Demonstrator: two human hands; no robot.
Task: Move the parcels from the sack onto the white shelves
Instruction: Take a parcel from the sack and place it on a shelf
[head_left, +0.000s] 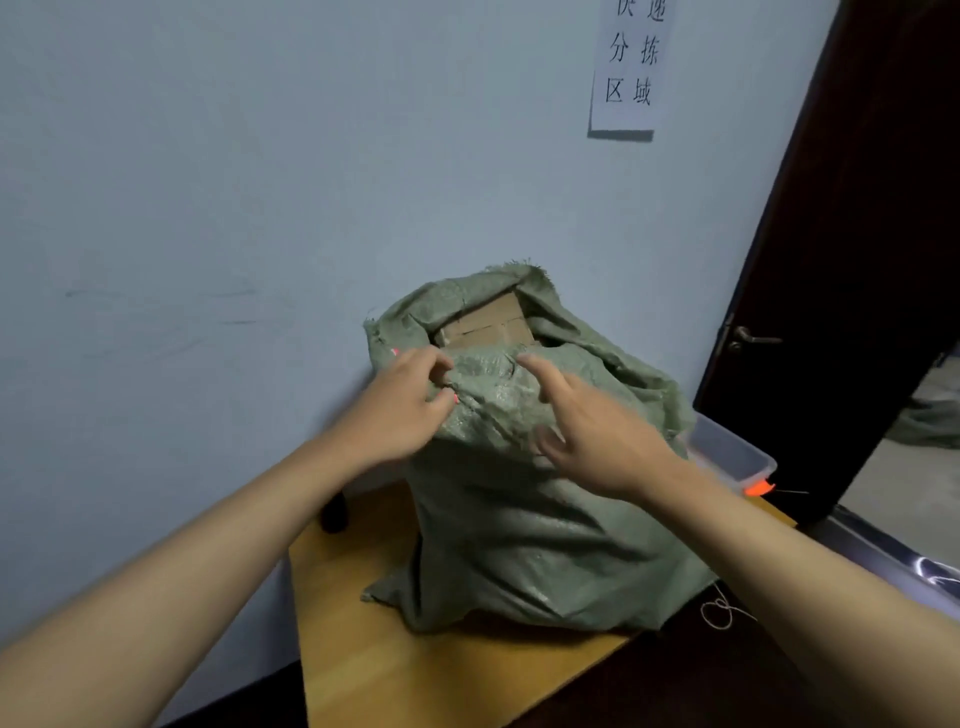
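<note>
So there's a green woven sack (540, 499) sitting on a wooden table (415, 670) against the pale wall, mouth open at the top with a brown cardboard parcel (485, 325) poking out inside. The person's left hand (402, 405) has its fingers curled into the near edge of the sack's opening, pinching the fabric. The right hand (592, 436) is spread and relaxed, just over the bunched fabric, can't tell if it touches. A clear plastic bin (732, 452) sits behind the sack, dark door (852, 234) on the right, paper sign (631, 62) up on the wall.
</note>
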